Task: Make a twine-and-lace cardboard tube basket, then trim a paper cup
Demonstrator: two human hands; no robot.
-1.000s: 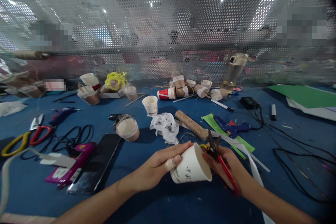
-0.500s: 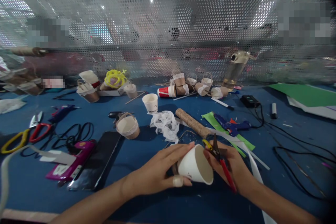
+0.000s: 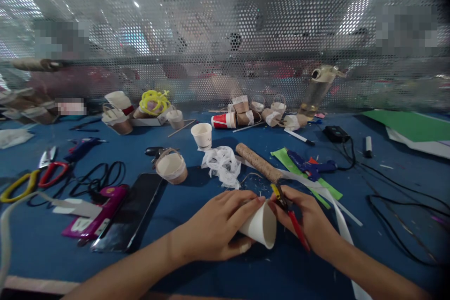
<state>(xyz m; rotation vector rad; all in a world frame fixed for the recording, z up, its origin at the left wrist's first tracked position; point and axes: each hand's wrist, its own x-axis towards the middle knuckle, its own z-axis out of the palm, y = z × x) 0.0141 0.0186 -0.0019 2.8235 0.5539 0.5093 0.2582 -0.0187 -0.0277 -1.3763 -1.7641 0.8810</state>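
Observation:
A white paper cup [image 3: 258,228] lies tilted in my left hand [image 3: 223,225], its open mouth facing right and down. My left fingers wrap over its side and hide its base. Red-handled scissors or snips [image 3: 297,228], with a bit of yellow near the blades, are held in my right hand [image 3: 311,215]. My right fingertips are close to the cup's rim; whether they touch it I cannot tell. Beyond the hands lie a roll of brown twine [image 3: 258,161] and a bunched white lace ribbon [image 3: 223,166].
A small twine-wrapped cup basket [image 3: 171,167] and a phone [image 3: 131,211] stand left of my hands. Farther left are a purple glue gun [image 3: 100,215] and scissors [image 3: 52,168]. A blue glue gun [image 3: 312,167] with a black cord lies right. Several cups and a bottle [image 3: 318,91] line the back.
The cup has turned in my left hand, its mouth now seen more side-on. My left fingers have slid farther over it. The red-handled tool has shifted slightly left in my right hand.

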